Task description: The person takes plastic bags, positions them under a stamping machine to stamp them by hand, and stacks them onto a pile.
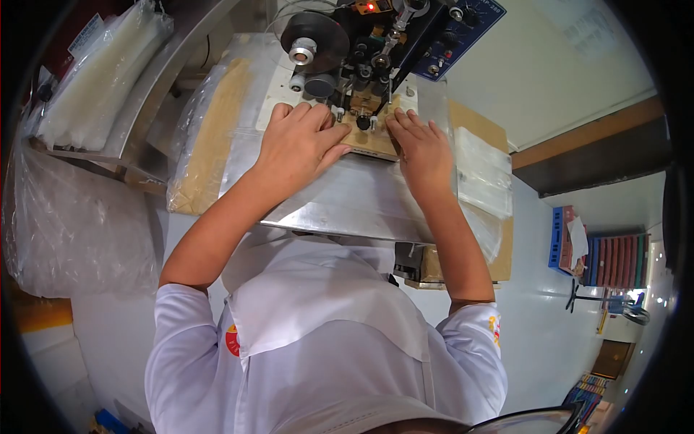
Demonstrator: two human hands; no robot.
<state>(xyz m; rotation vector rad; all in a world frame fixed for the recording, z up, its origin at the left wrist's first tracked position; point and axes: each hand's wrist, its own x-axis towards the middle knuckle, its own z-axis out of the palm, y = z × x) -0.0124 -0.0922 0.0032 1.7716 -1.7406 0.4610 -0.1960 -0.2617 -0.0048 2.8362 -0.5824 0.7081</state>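
Note:
Both of my hands are at the base of a bench-top machine with a black reel and metal rods. My left hand lies at the left of a small tan plate under the machine head, its fingers bent, with index finger and thumb close together at the plate's edge. Whatever thin thing may be between them is hidden. On the plate's right side rests my right hand, its fingers stretched out and lying flat. A black knob stands between the two hands.
Under the machine is a metal table. Clear plastic bags lie on cardboard at the right. At the left, a plastic-wrapped tan stack and a shelf with bundled plastic bags. A blue control panel stands behind.

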